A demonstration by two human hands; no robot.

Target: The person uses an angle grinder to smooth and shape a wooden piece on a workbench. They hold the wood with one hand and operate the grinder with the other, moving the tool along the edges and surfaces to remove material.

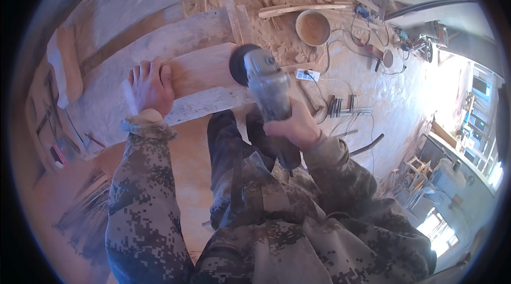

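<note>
My right hand (298, 127) is wrapped round the body of a grey angle grinder (269, 84). Its dark round disc (242, 64) meets the right end of a pale wooden board (205, 66). My left hand (151, 86) lies over the left part of that board, with the fingers bent over its top and the thumb along its face; what is under the palm is hidden. Beneath the board is a dusty workbench (199, 104), whose near edge runs just in front of my legs.
A shaped wooden piece (68, 66) stands at the bench's left. On the floor beyond lie wood scraps, a round basin (313, 27), a white power strip (307, 75) with cords, and several dark chisel-like tools (340, 106). Thin sticks (85, 212) are piled at lower left.
</note>
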